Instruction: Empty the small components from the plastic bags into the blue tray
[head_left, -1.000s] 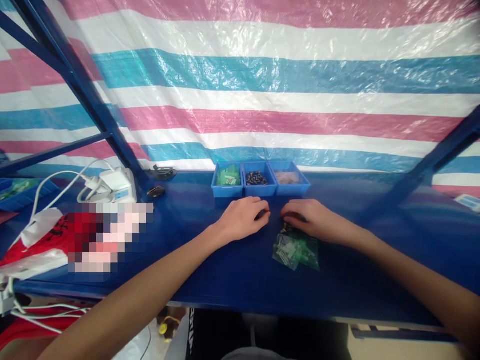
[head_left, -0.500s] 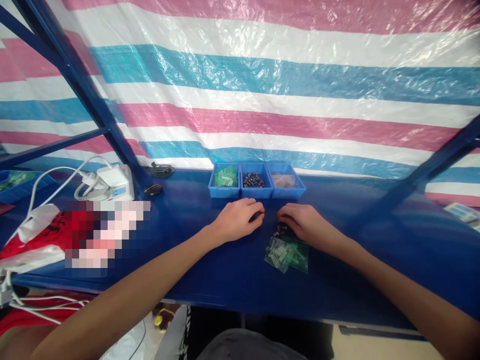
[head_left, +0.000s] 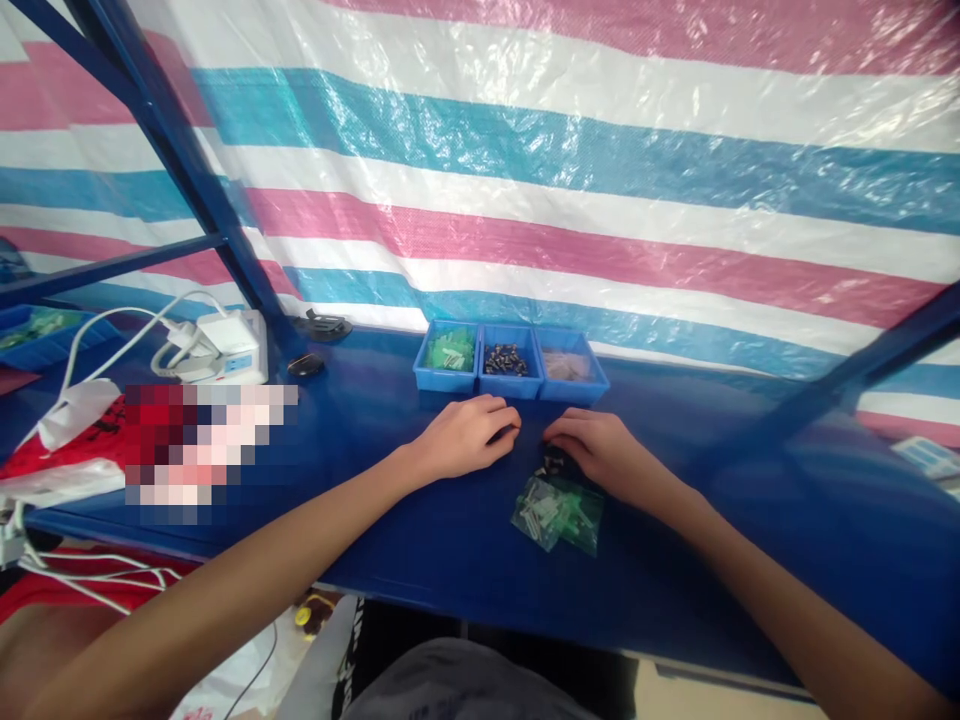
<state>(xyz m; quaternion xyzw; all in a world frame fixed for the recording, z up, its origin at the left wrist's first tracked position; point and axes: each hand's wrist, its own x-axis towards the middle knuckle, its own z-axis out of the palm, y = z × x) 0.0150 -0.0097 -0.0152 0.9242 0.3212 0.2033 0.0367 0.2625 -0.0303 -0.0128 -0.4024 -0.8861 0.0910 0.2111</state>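
My left hand rests on the blue table in front of the bins, its fingers curled in towards the thumb. Whatever it may hold is hidden. My right hand is bent down over a small pile of dark and metallic pieces, fingertips drawn together at the pile. What lies between those fingertips cannot be made out. Just below the pile lies a clear bag of white pin-like pieces, overlapping a greenish clear bag.
Three joined blue bins stand at the back: green bags, small dark metal pieces and clear bags. At left are a dark computer mouse, a white power strip with cables and a red bag. A striped sheet hangs behind.
The view has tilted and shifted slightly. My right hand's fingertips stay at the small pile of dark pieces, and my left hand keeps nearly the same curled pose.
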